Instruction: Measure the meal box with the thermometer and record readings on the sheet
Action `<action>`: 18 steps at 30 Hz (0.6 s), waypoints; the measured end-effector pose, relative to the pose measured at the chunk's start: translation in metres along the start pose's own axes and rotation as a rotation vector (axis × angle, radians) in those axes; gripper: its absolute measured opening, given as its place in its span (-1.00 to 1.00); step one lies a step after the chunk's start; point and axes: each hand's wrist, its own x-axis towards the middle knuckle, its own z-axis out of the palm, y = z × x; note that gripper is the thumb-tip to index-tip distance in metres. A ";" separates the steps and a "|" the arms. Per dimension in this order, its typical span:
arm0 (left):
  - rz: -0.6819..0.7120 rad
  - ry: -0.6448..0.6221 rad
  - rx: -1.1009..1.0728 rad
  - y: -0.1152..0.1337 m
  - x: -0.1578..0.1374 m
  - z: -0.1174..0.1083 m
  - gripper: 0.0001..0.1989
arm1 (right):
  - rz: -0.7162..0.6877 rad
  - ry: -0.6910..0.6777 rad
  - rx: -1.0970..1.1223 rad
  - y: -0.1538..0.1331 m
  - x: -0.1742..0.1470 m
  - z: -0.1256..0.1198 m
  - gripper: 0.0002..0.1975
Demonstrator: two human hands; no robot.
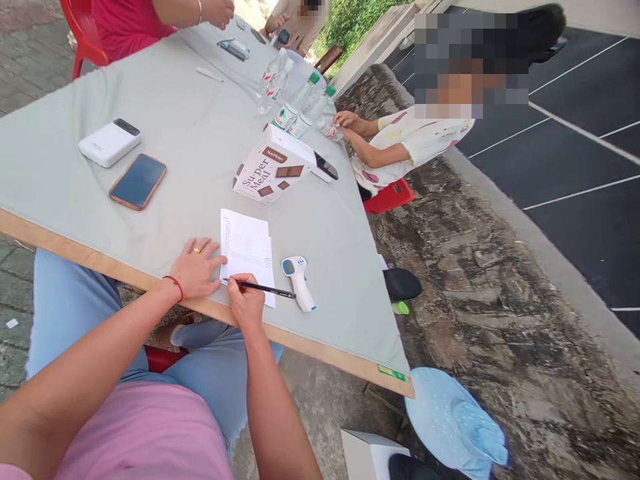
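My right hand (246, 300) pinches a black pen (267, 289), its tip at the lower left part of a white sheet of paper (249, 243). Printed lines and some handwriting show on the sheet, too small to read. My left hand (201, 268) lies with fingers spread on the table, its fingertips at the paper's left edge. Just right of the paper rests a white and blue infrared thermometer (299, 283), close to the pen's back end. Behind the paper stands a "Su-per Meal" box (265, 175).
On the grey-covered table (190, 160) are a phone (139, 181), a white power bank (110, 142) and several plastic bottles (295, 107). A person (400, 137) sits at the right side, with others at the far end. A blue dotted bag (450, 413) is beside the table corner.
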 end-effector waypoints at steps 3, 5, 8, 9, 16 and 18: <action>0.001 0.003 -0.001 0.000 0.000 0.000 -0.57 | -0.013 -0.013 -0.002 -0.001 0.000 0.000 -0.79; -0.001 -0.002 -0.001 0.000 0.000 0.000 -0.57 | -0.014 -0.022 -0.002 -0.001 -0.001 0.000 -0.79; -0.005 -0.016 -0.006 0.001 0.000 -0.001 -0.56 | -0.016 -0.036 -0.007 0.000 0.000 0.001 -0.79; -0.006 -0.017 -0.008 0.001 0.000 -0.002 -0.56 | -0.018 -0.039 -0.010 0.001 0.000 0.001 -0.80; 0.007 -0.002 -0.007 0.001 0.000 -0.001 -0.57 | -0.032 -0.037 -0.015 0.005 -0.001 0.001 -0.82; 0.006 -0.005 0.001 0.001 0.000 -0.001 -0.57 | -0.032 -0.035 -0.014 0.006 -0.001 0.001 -0.83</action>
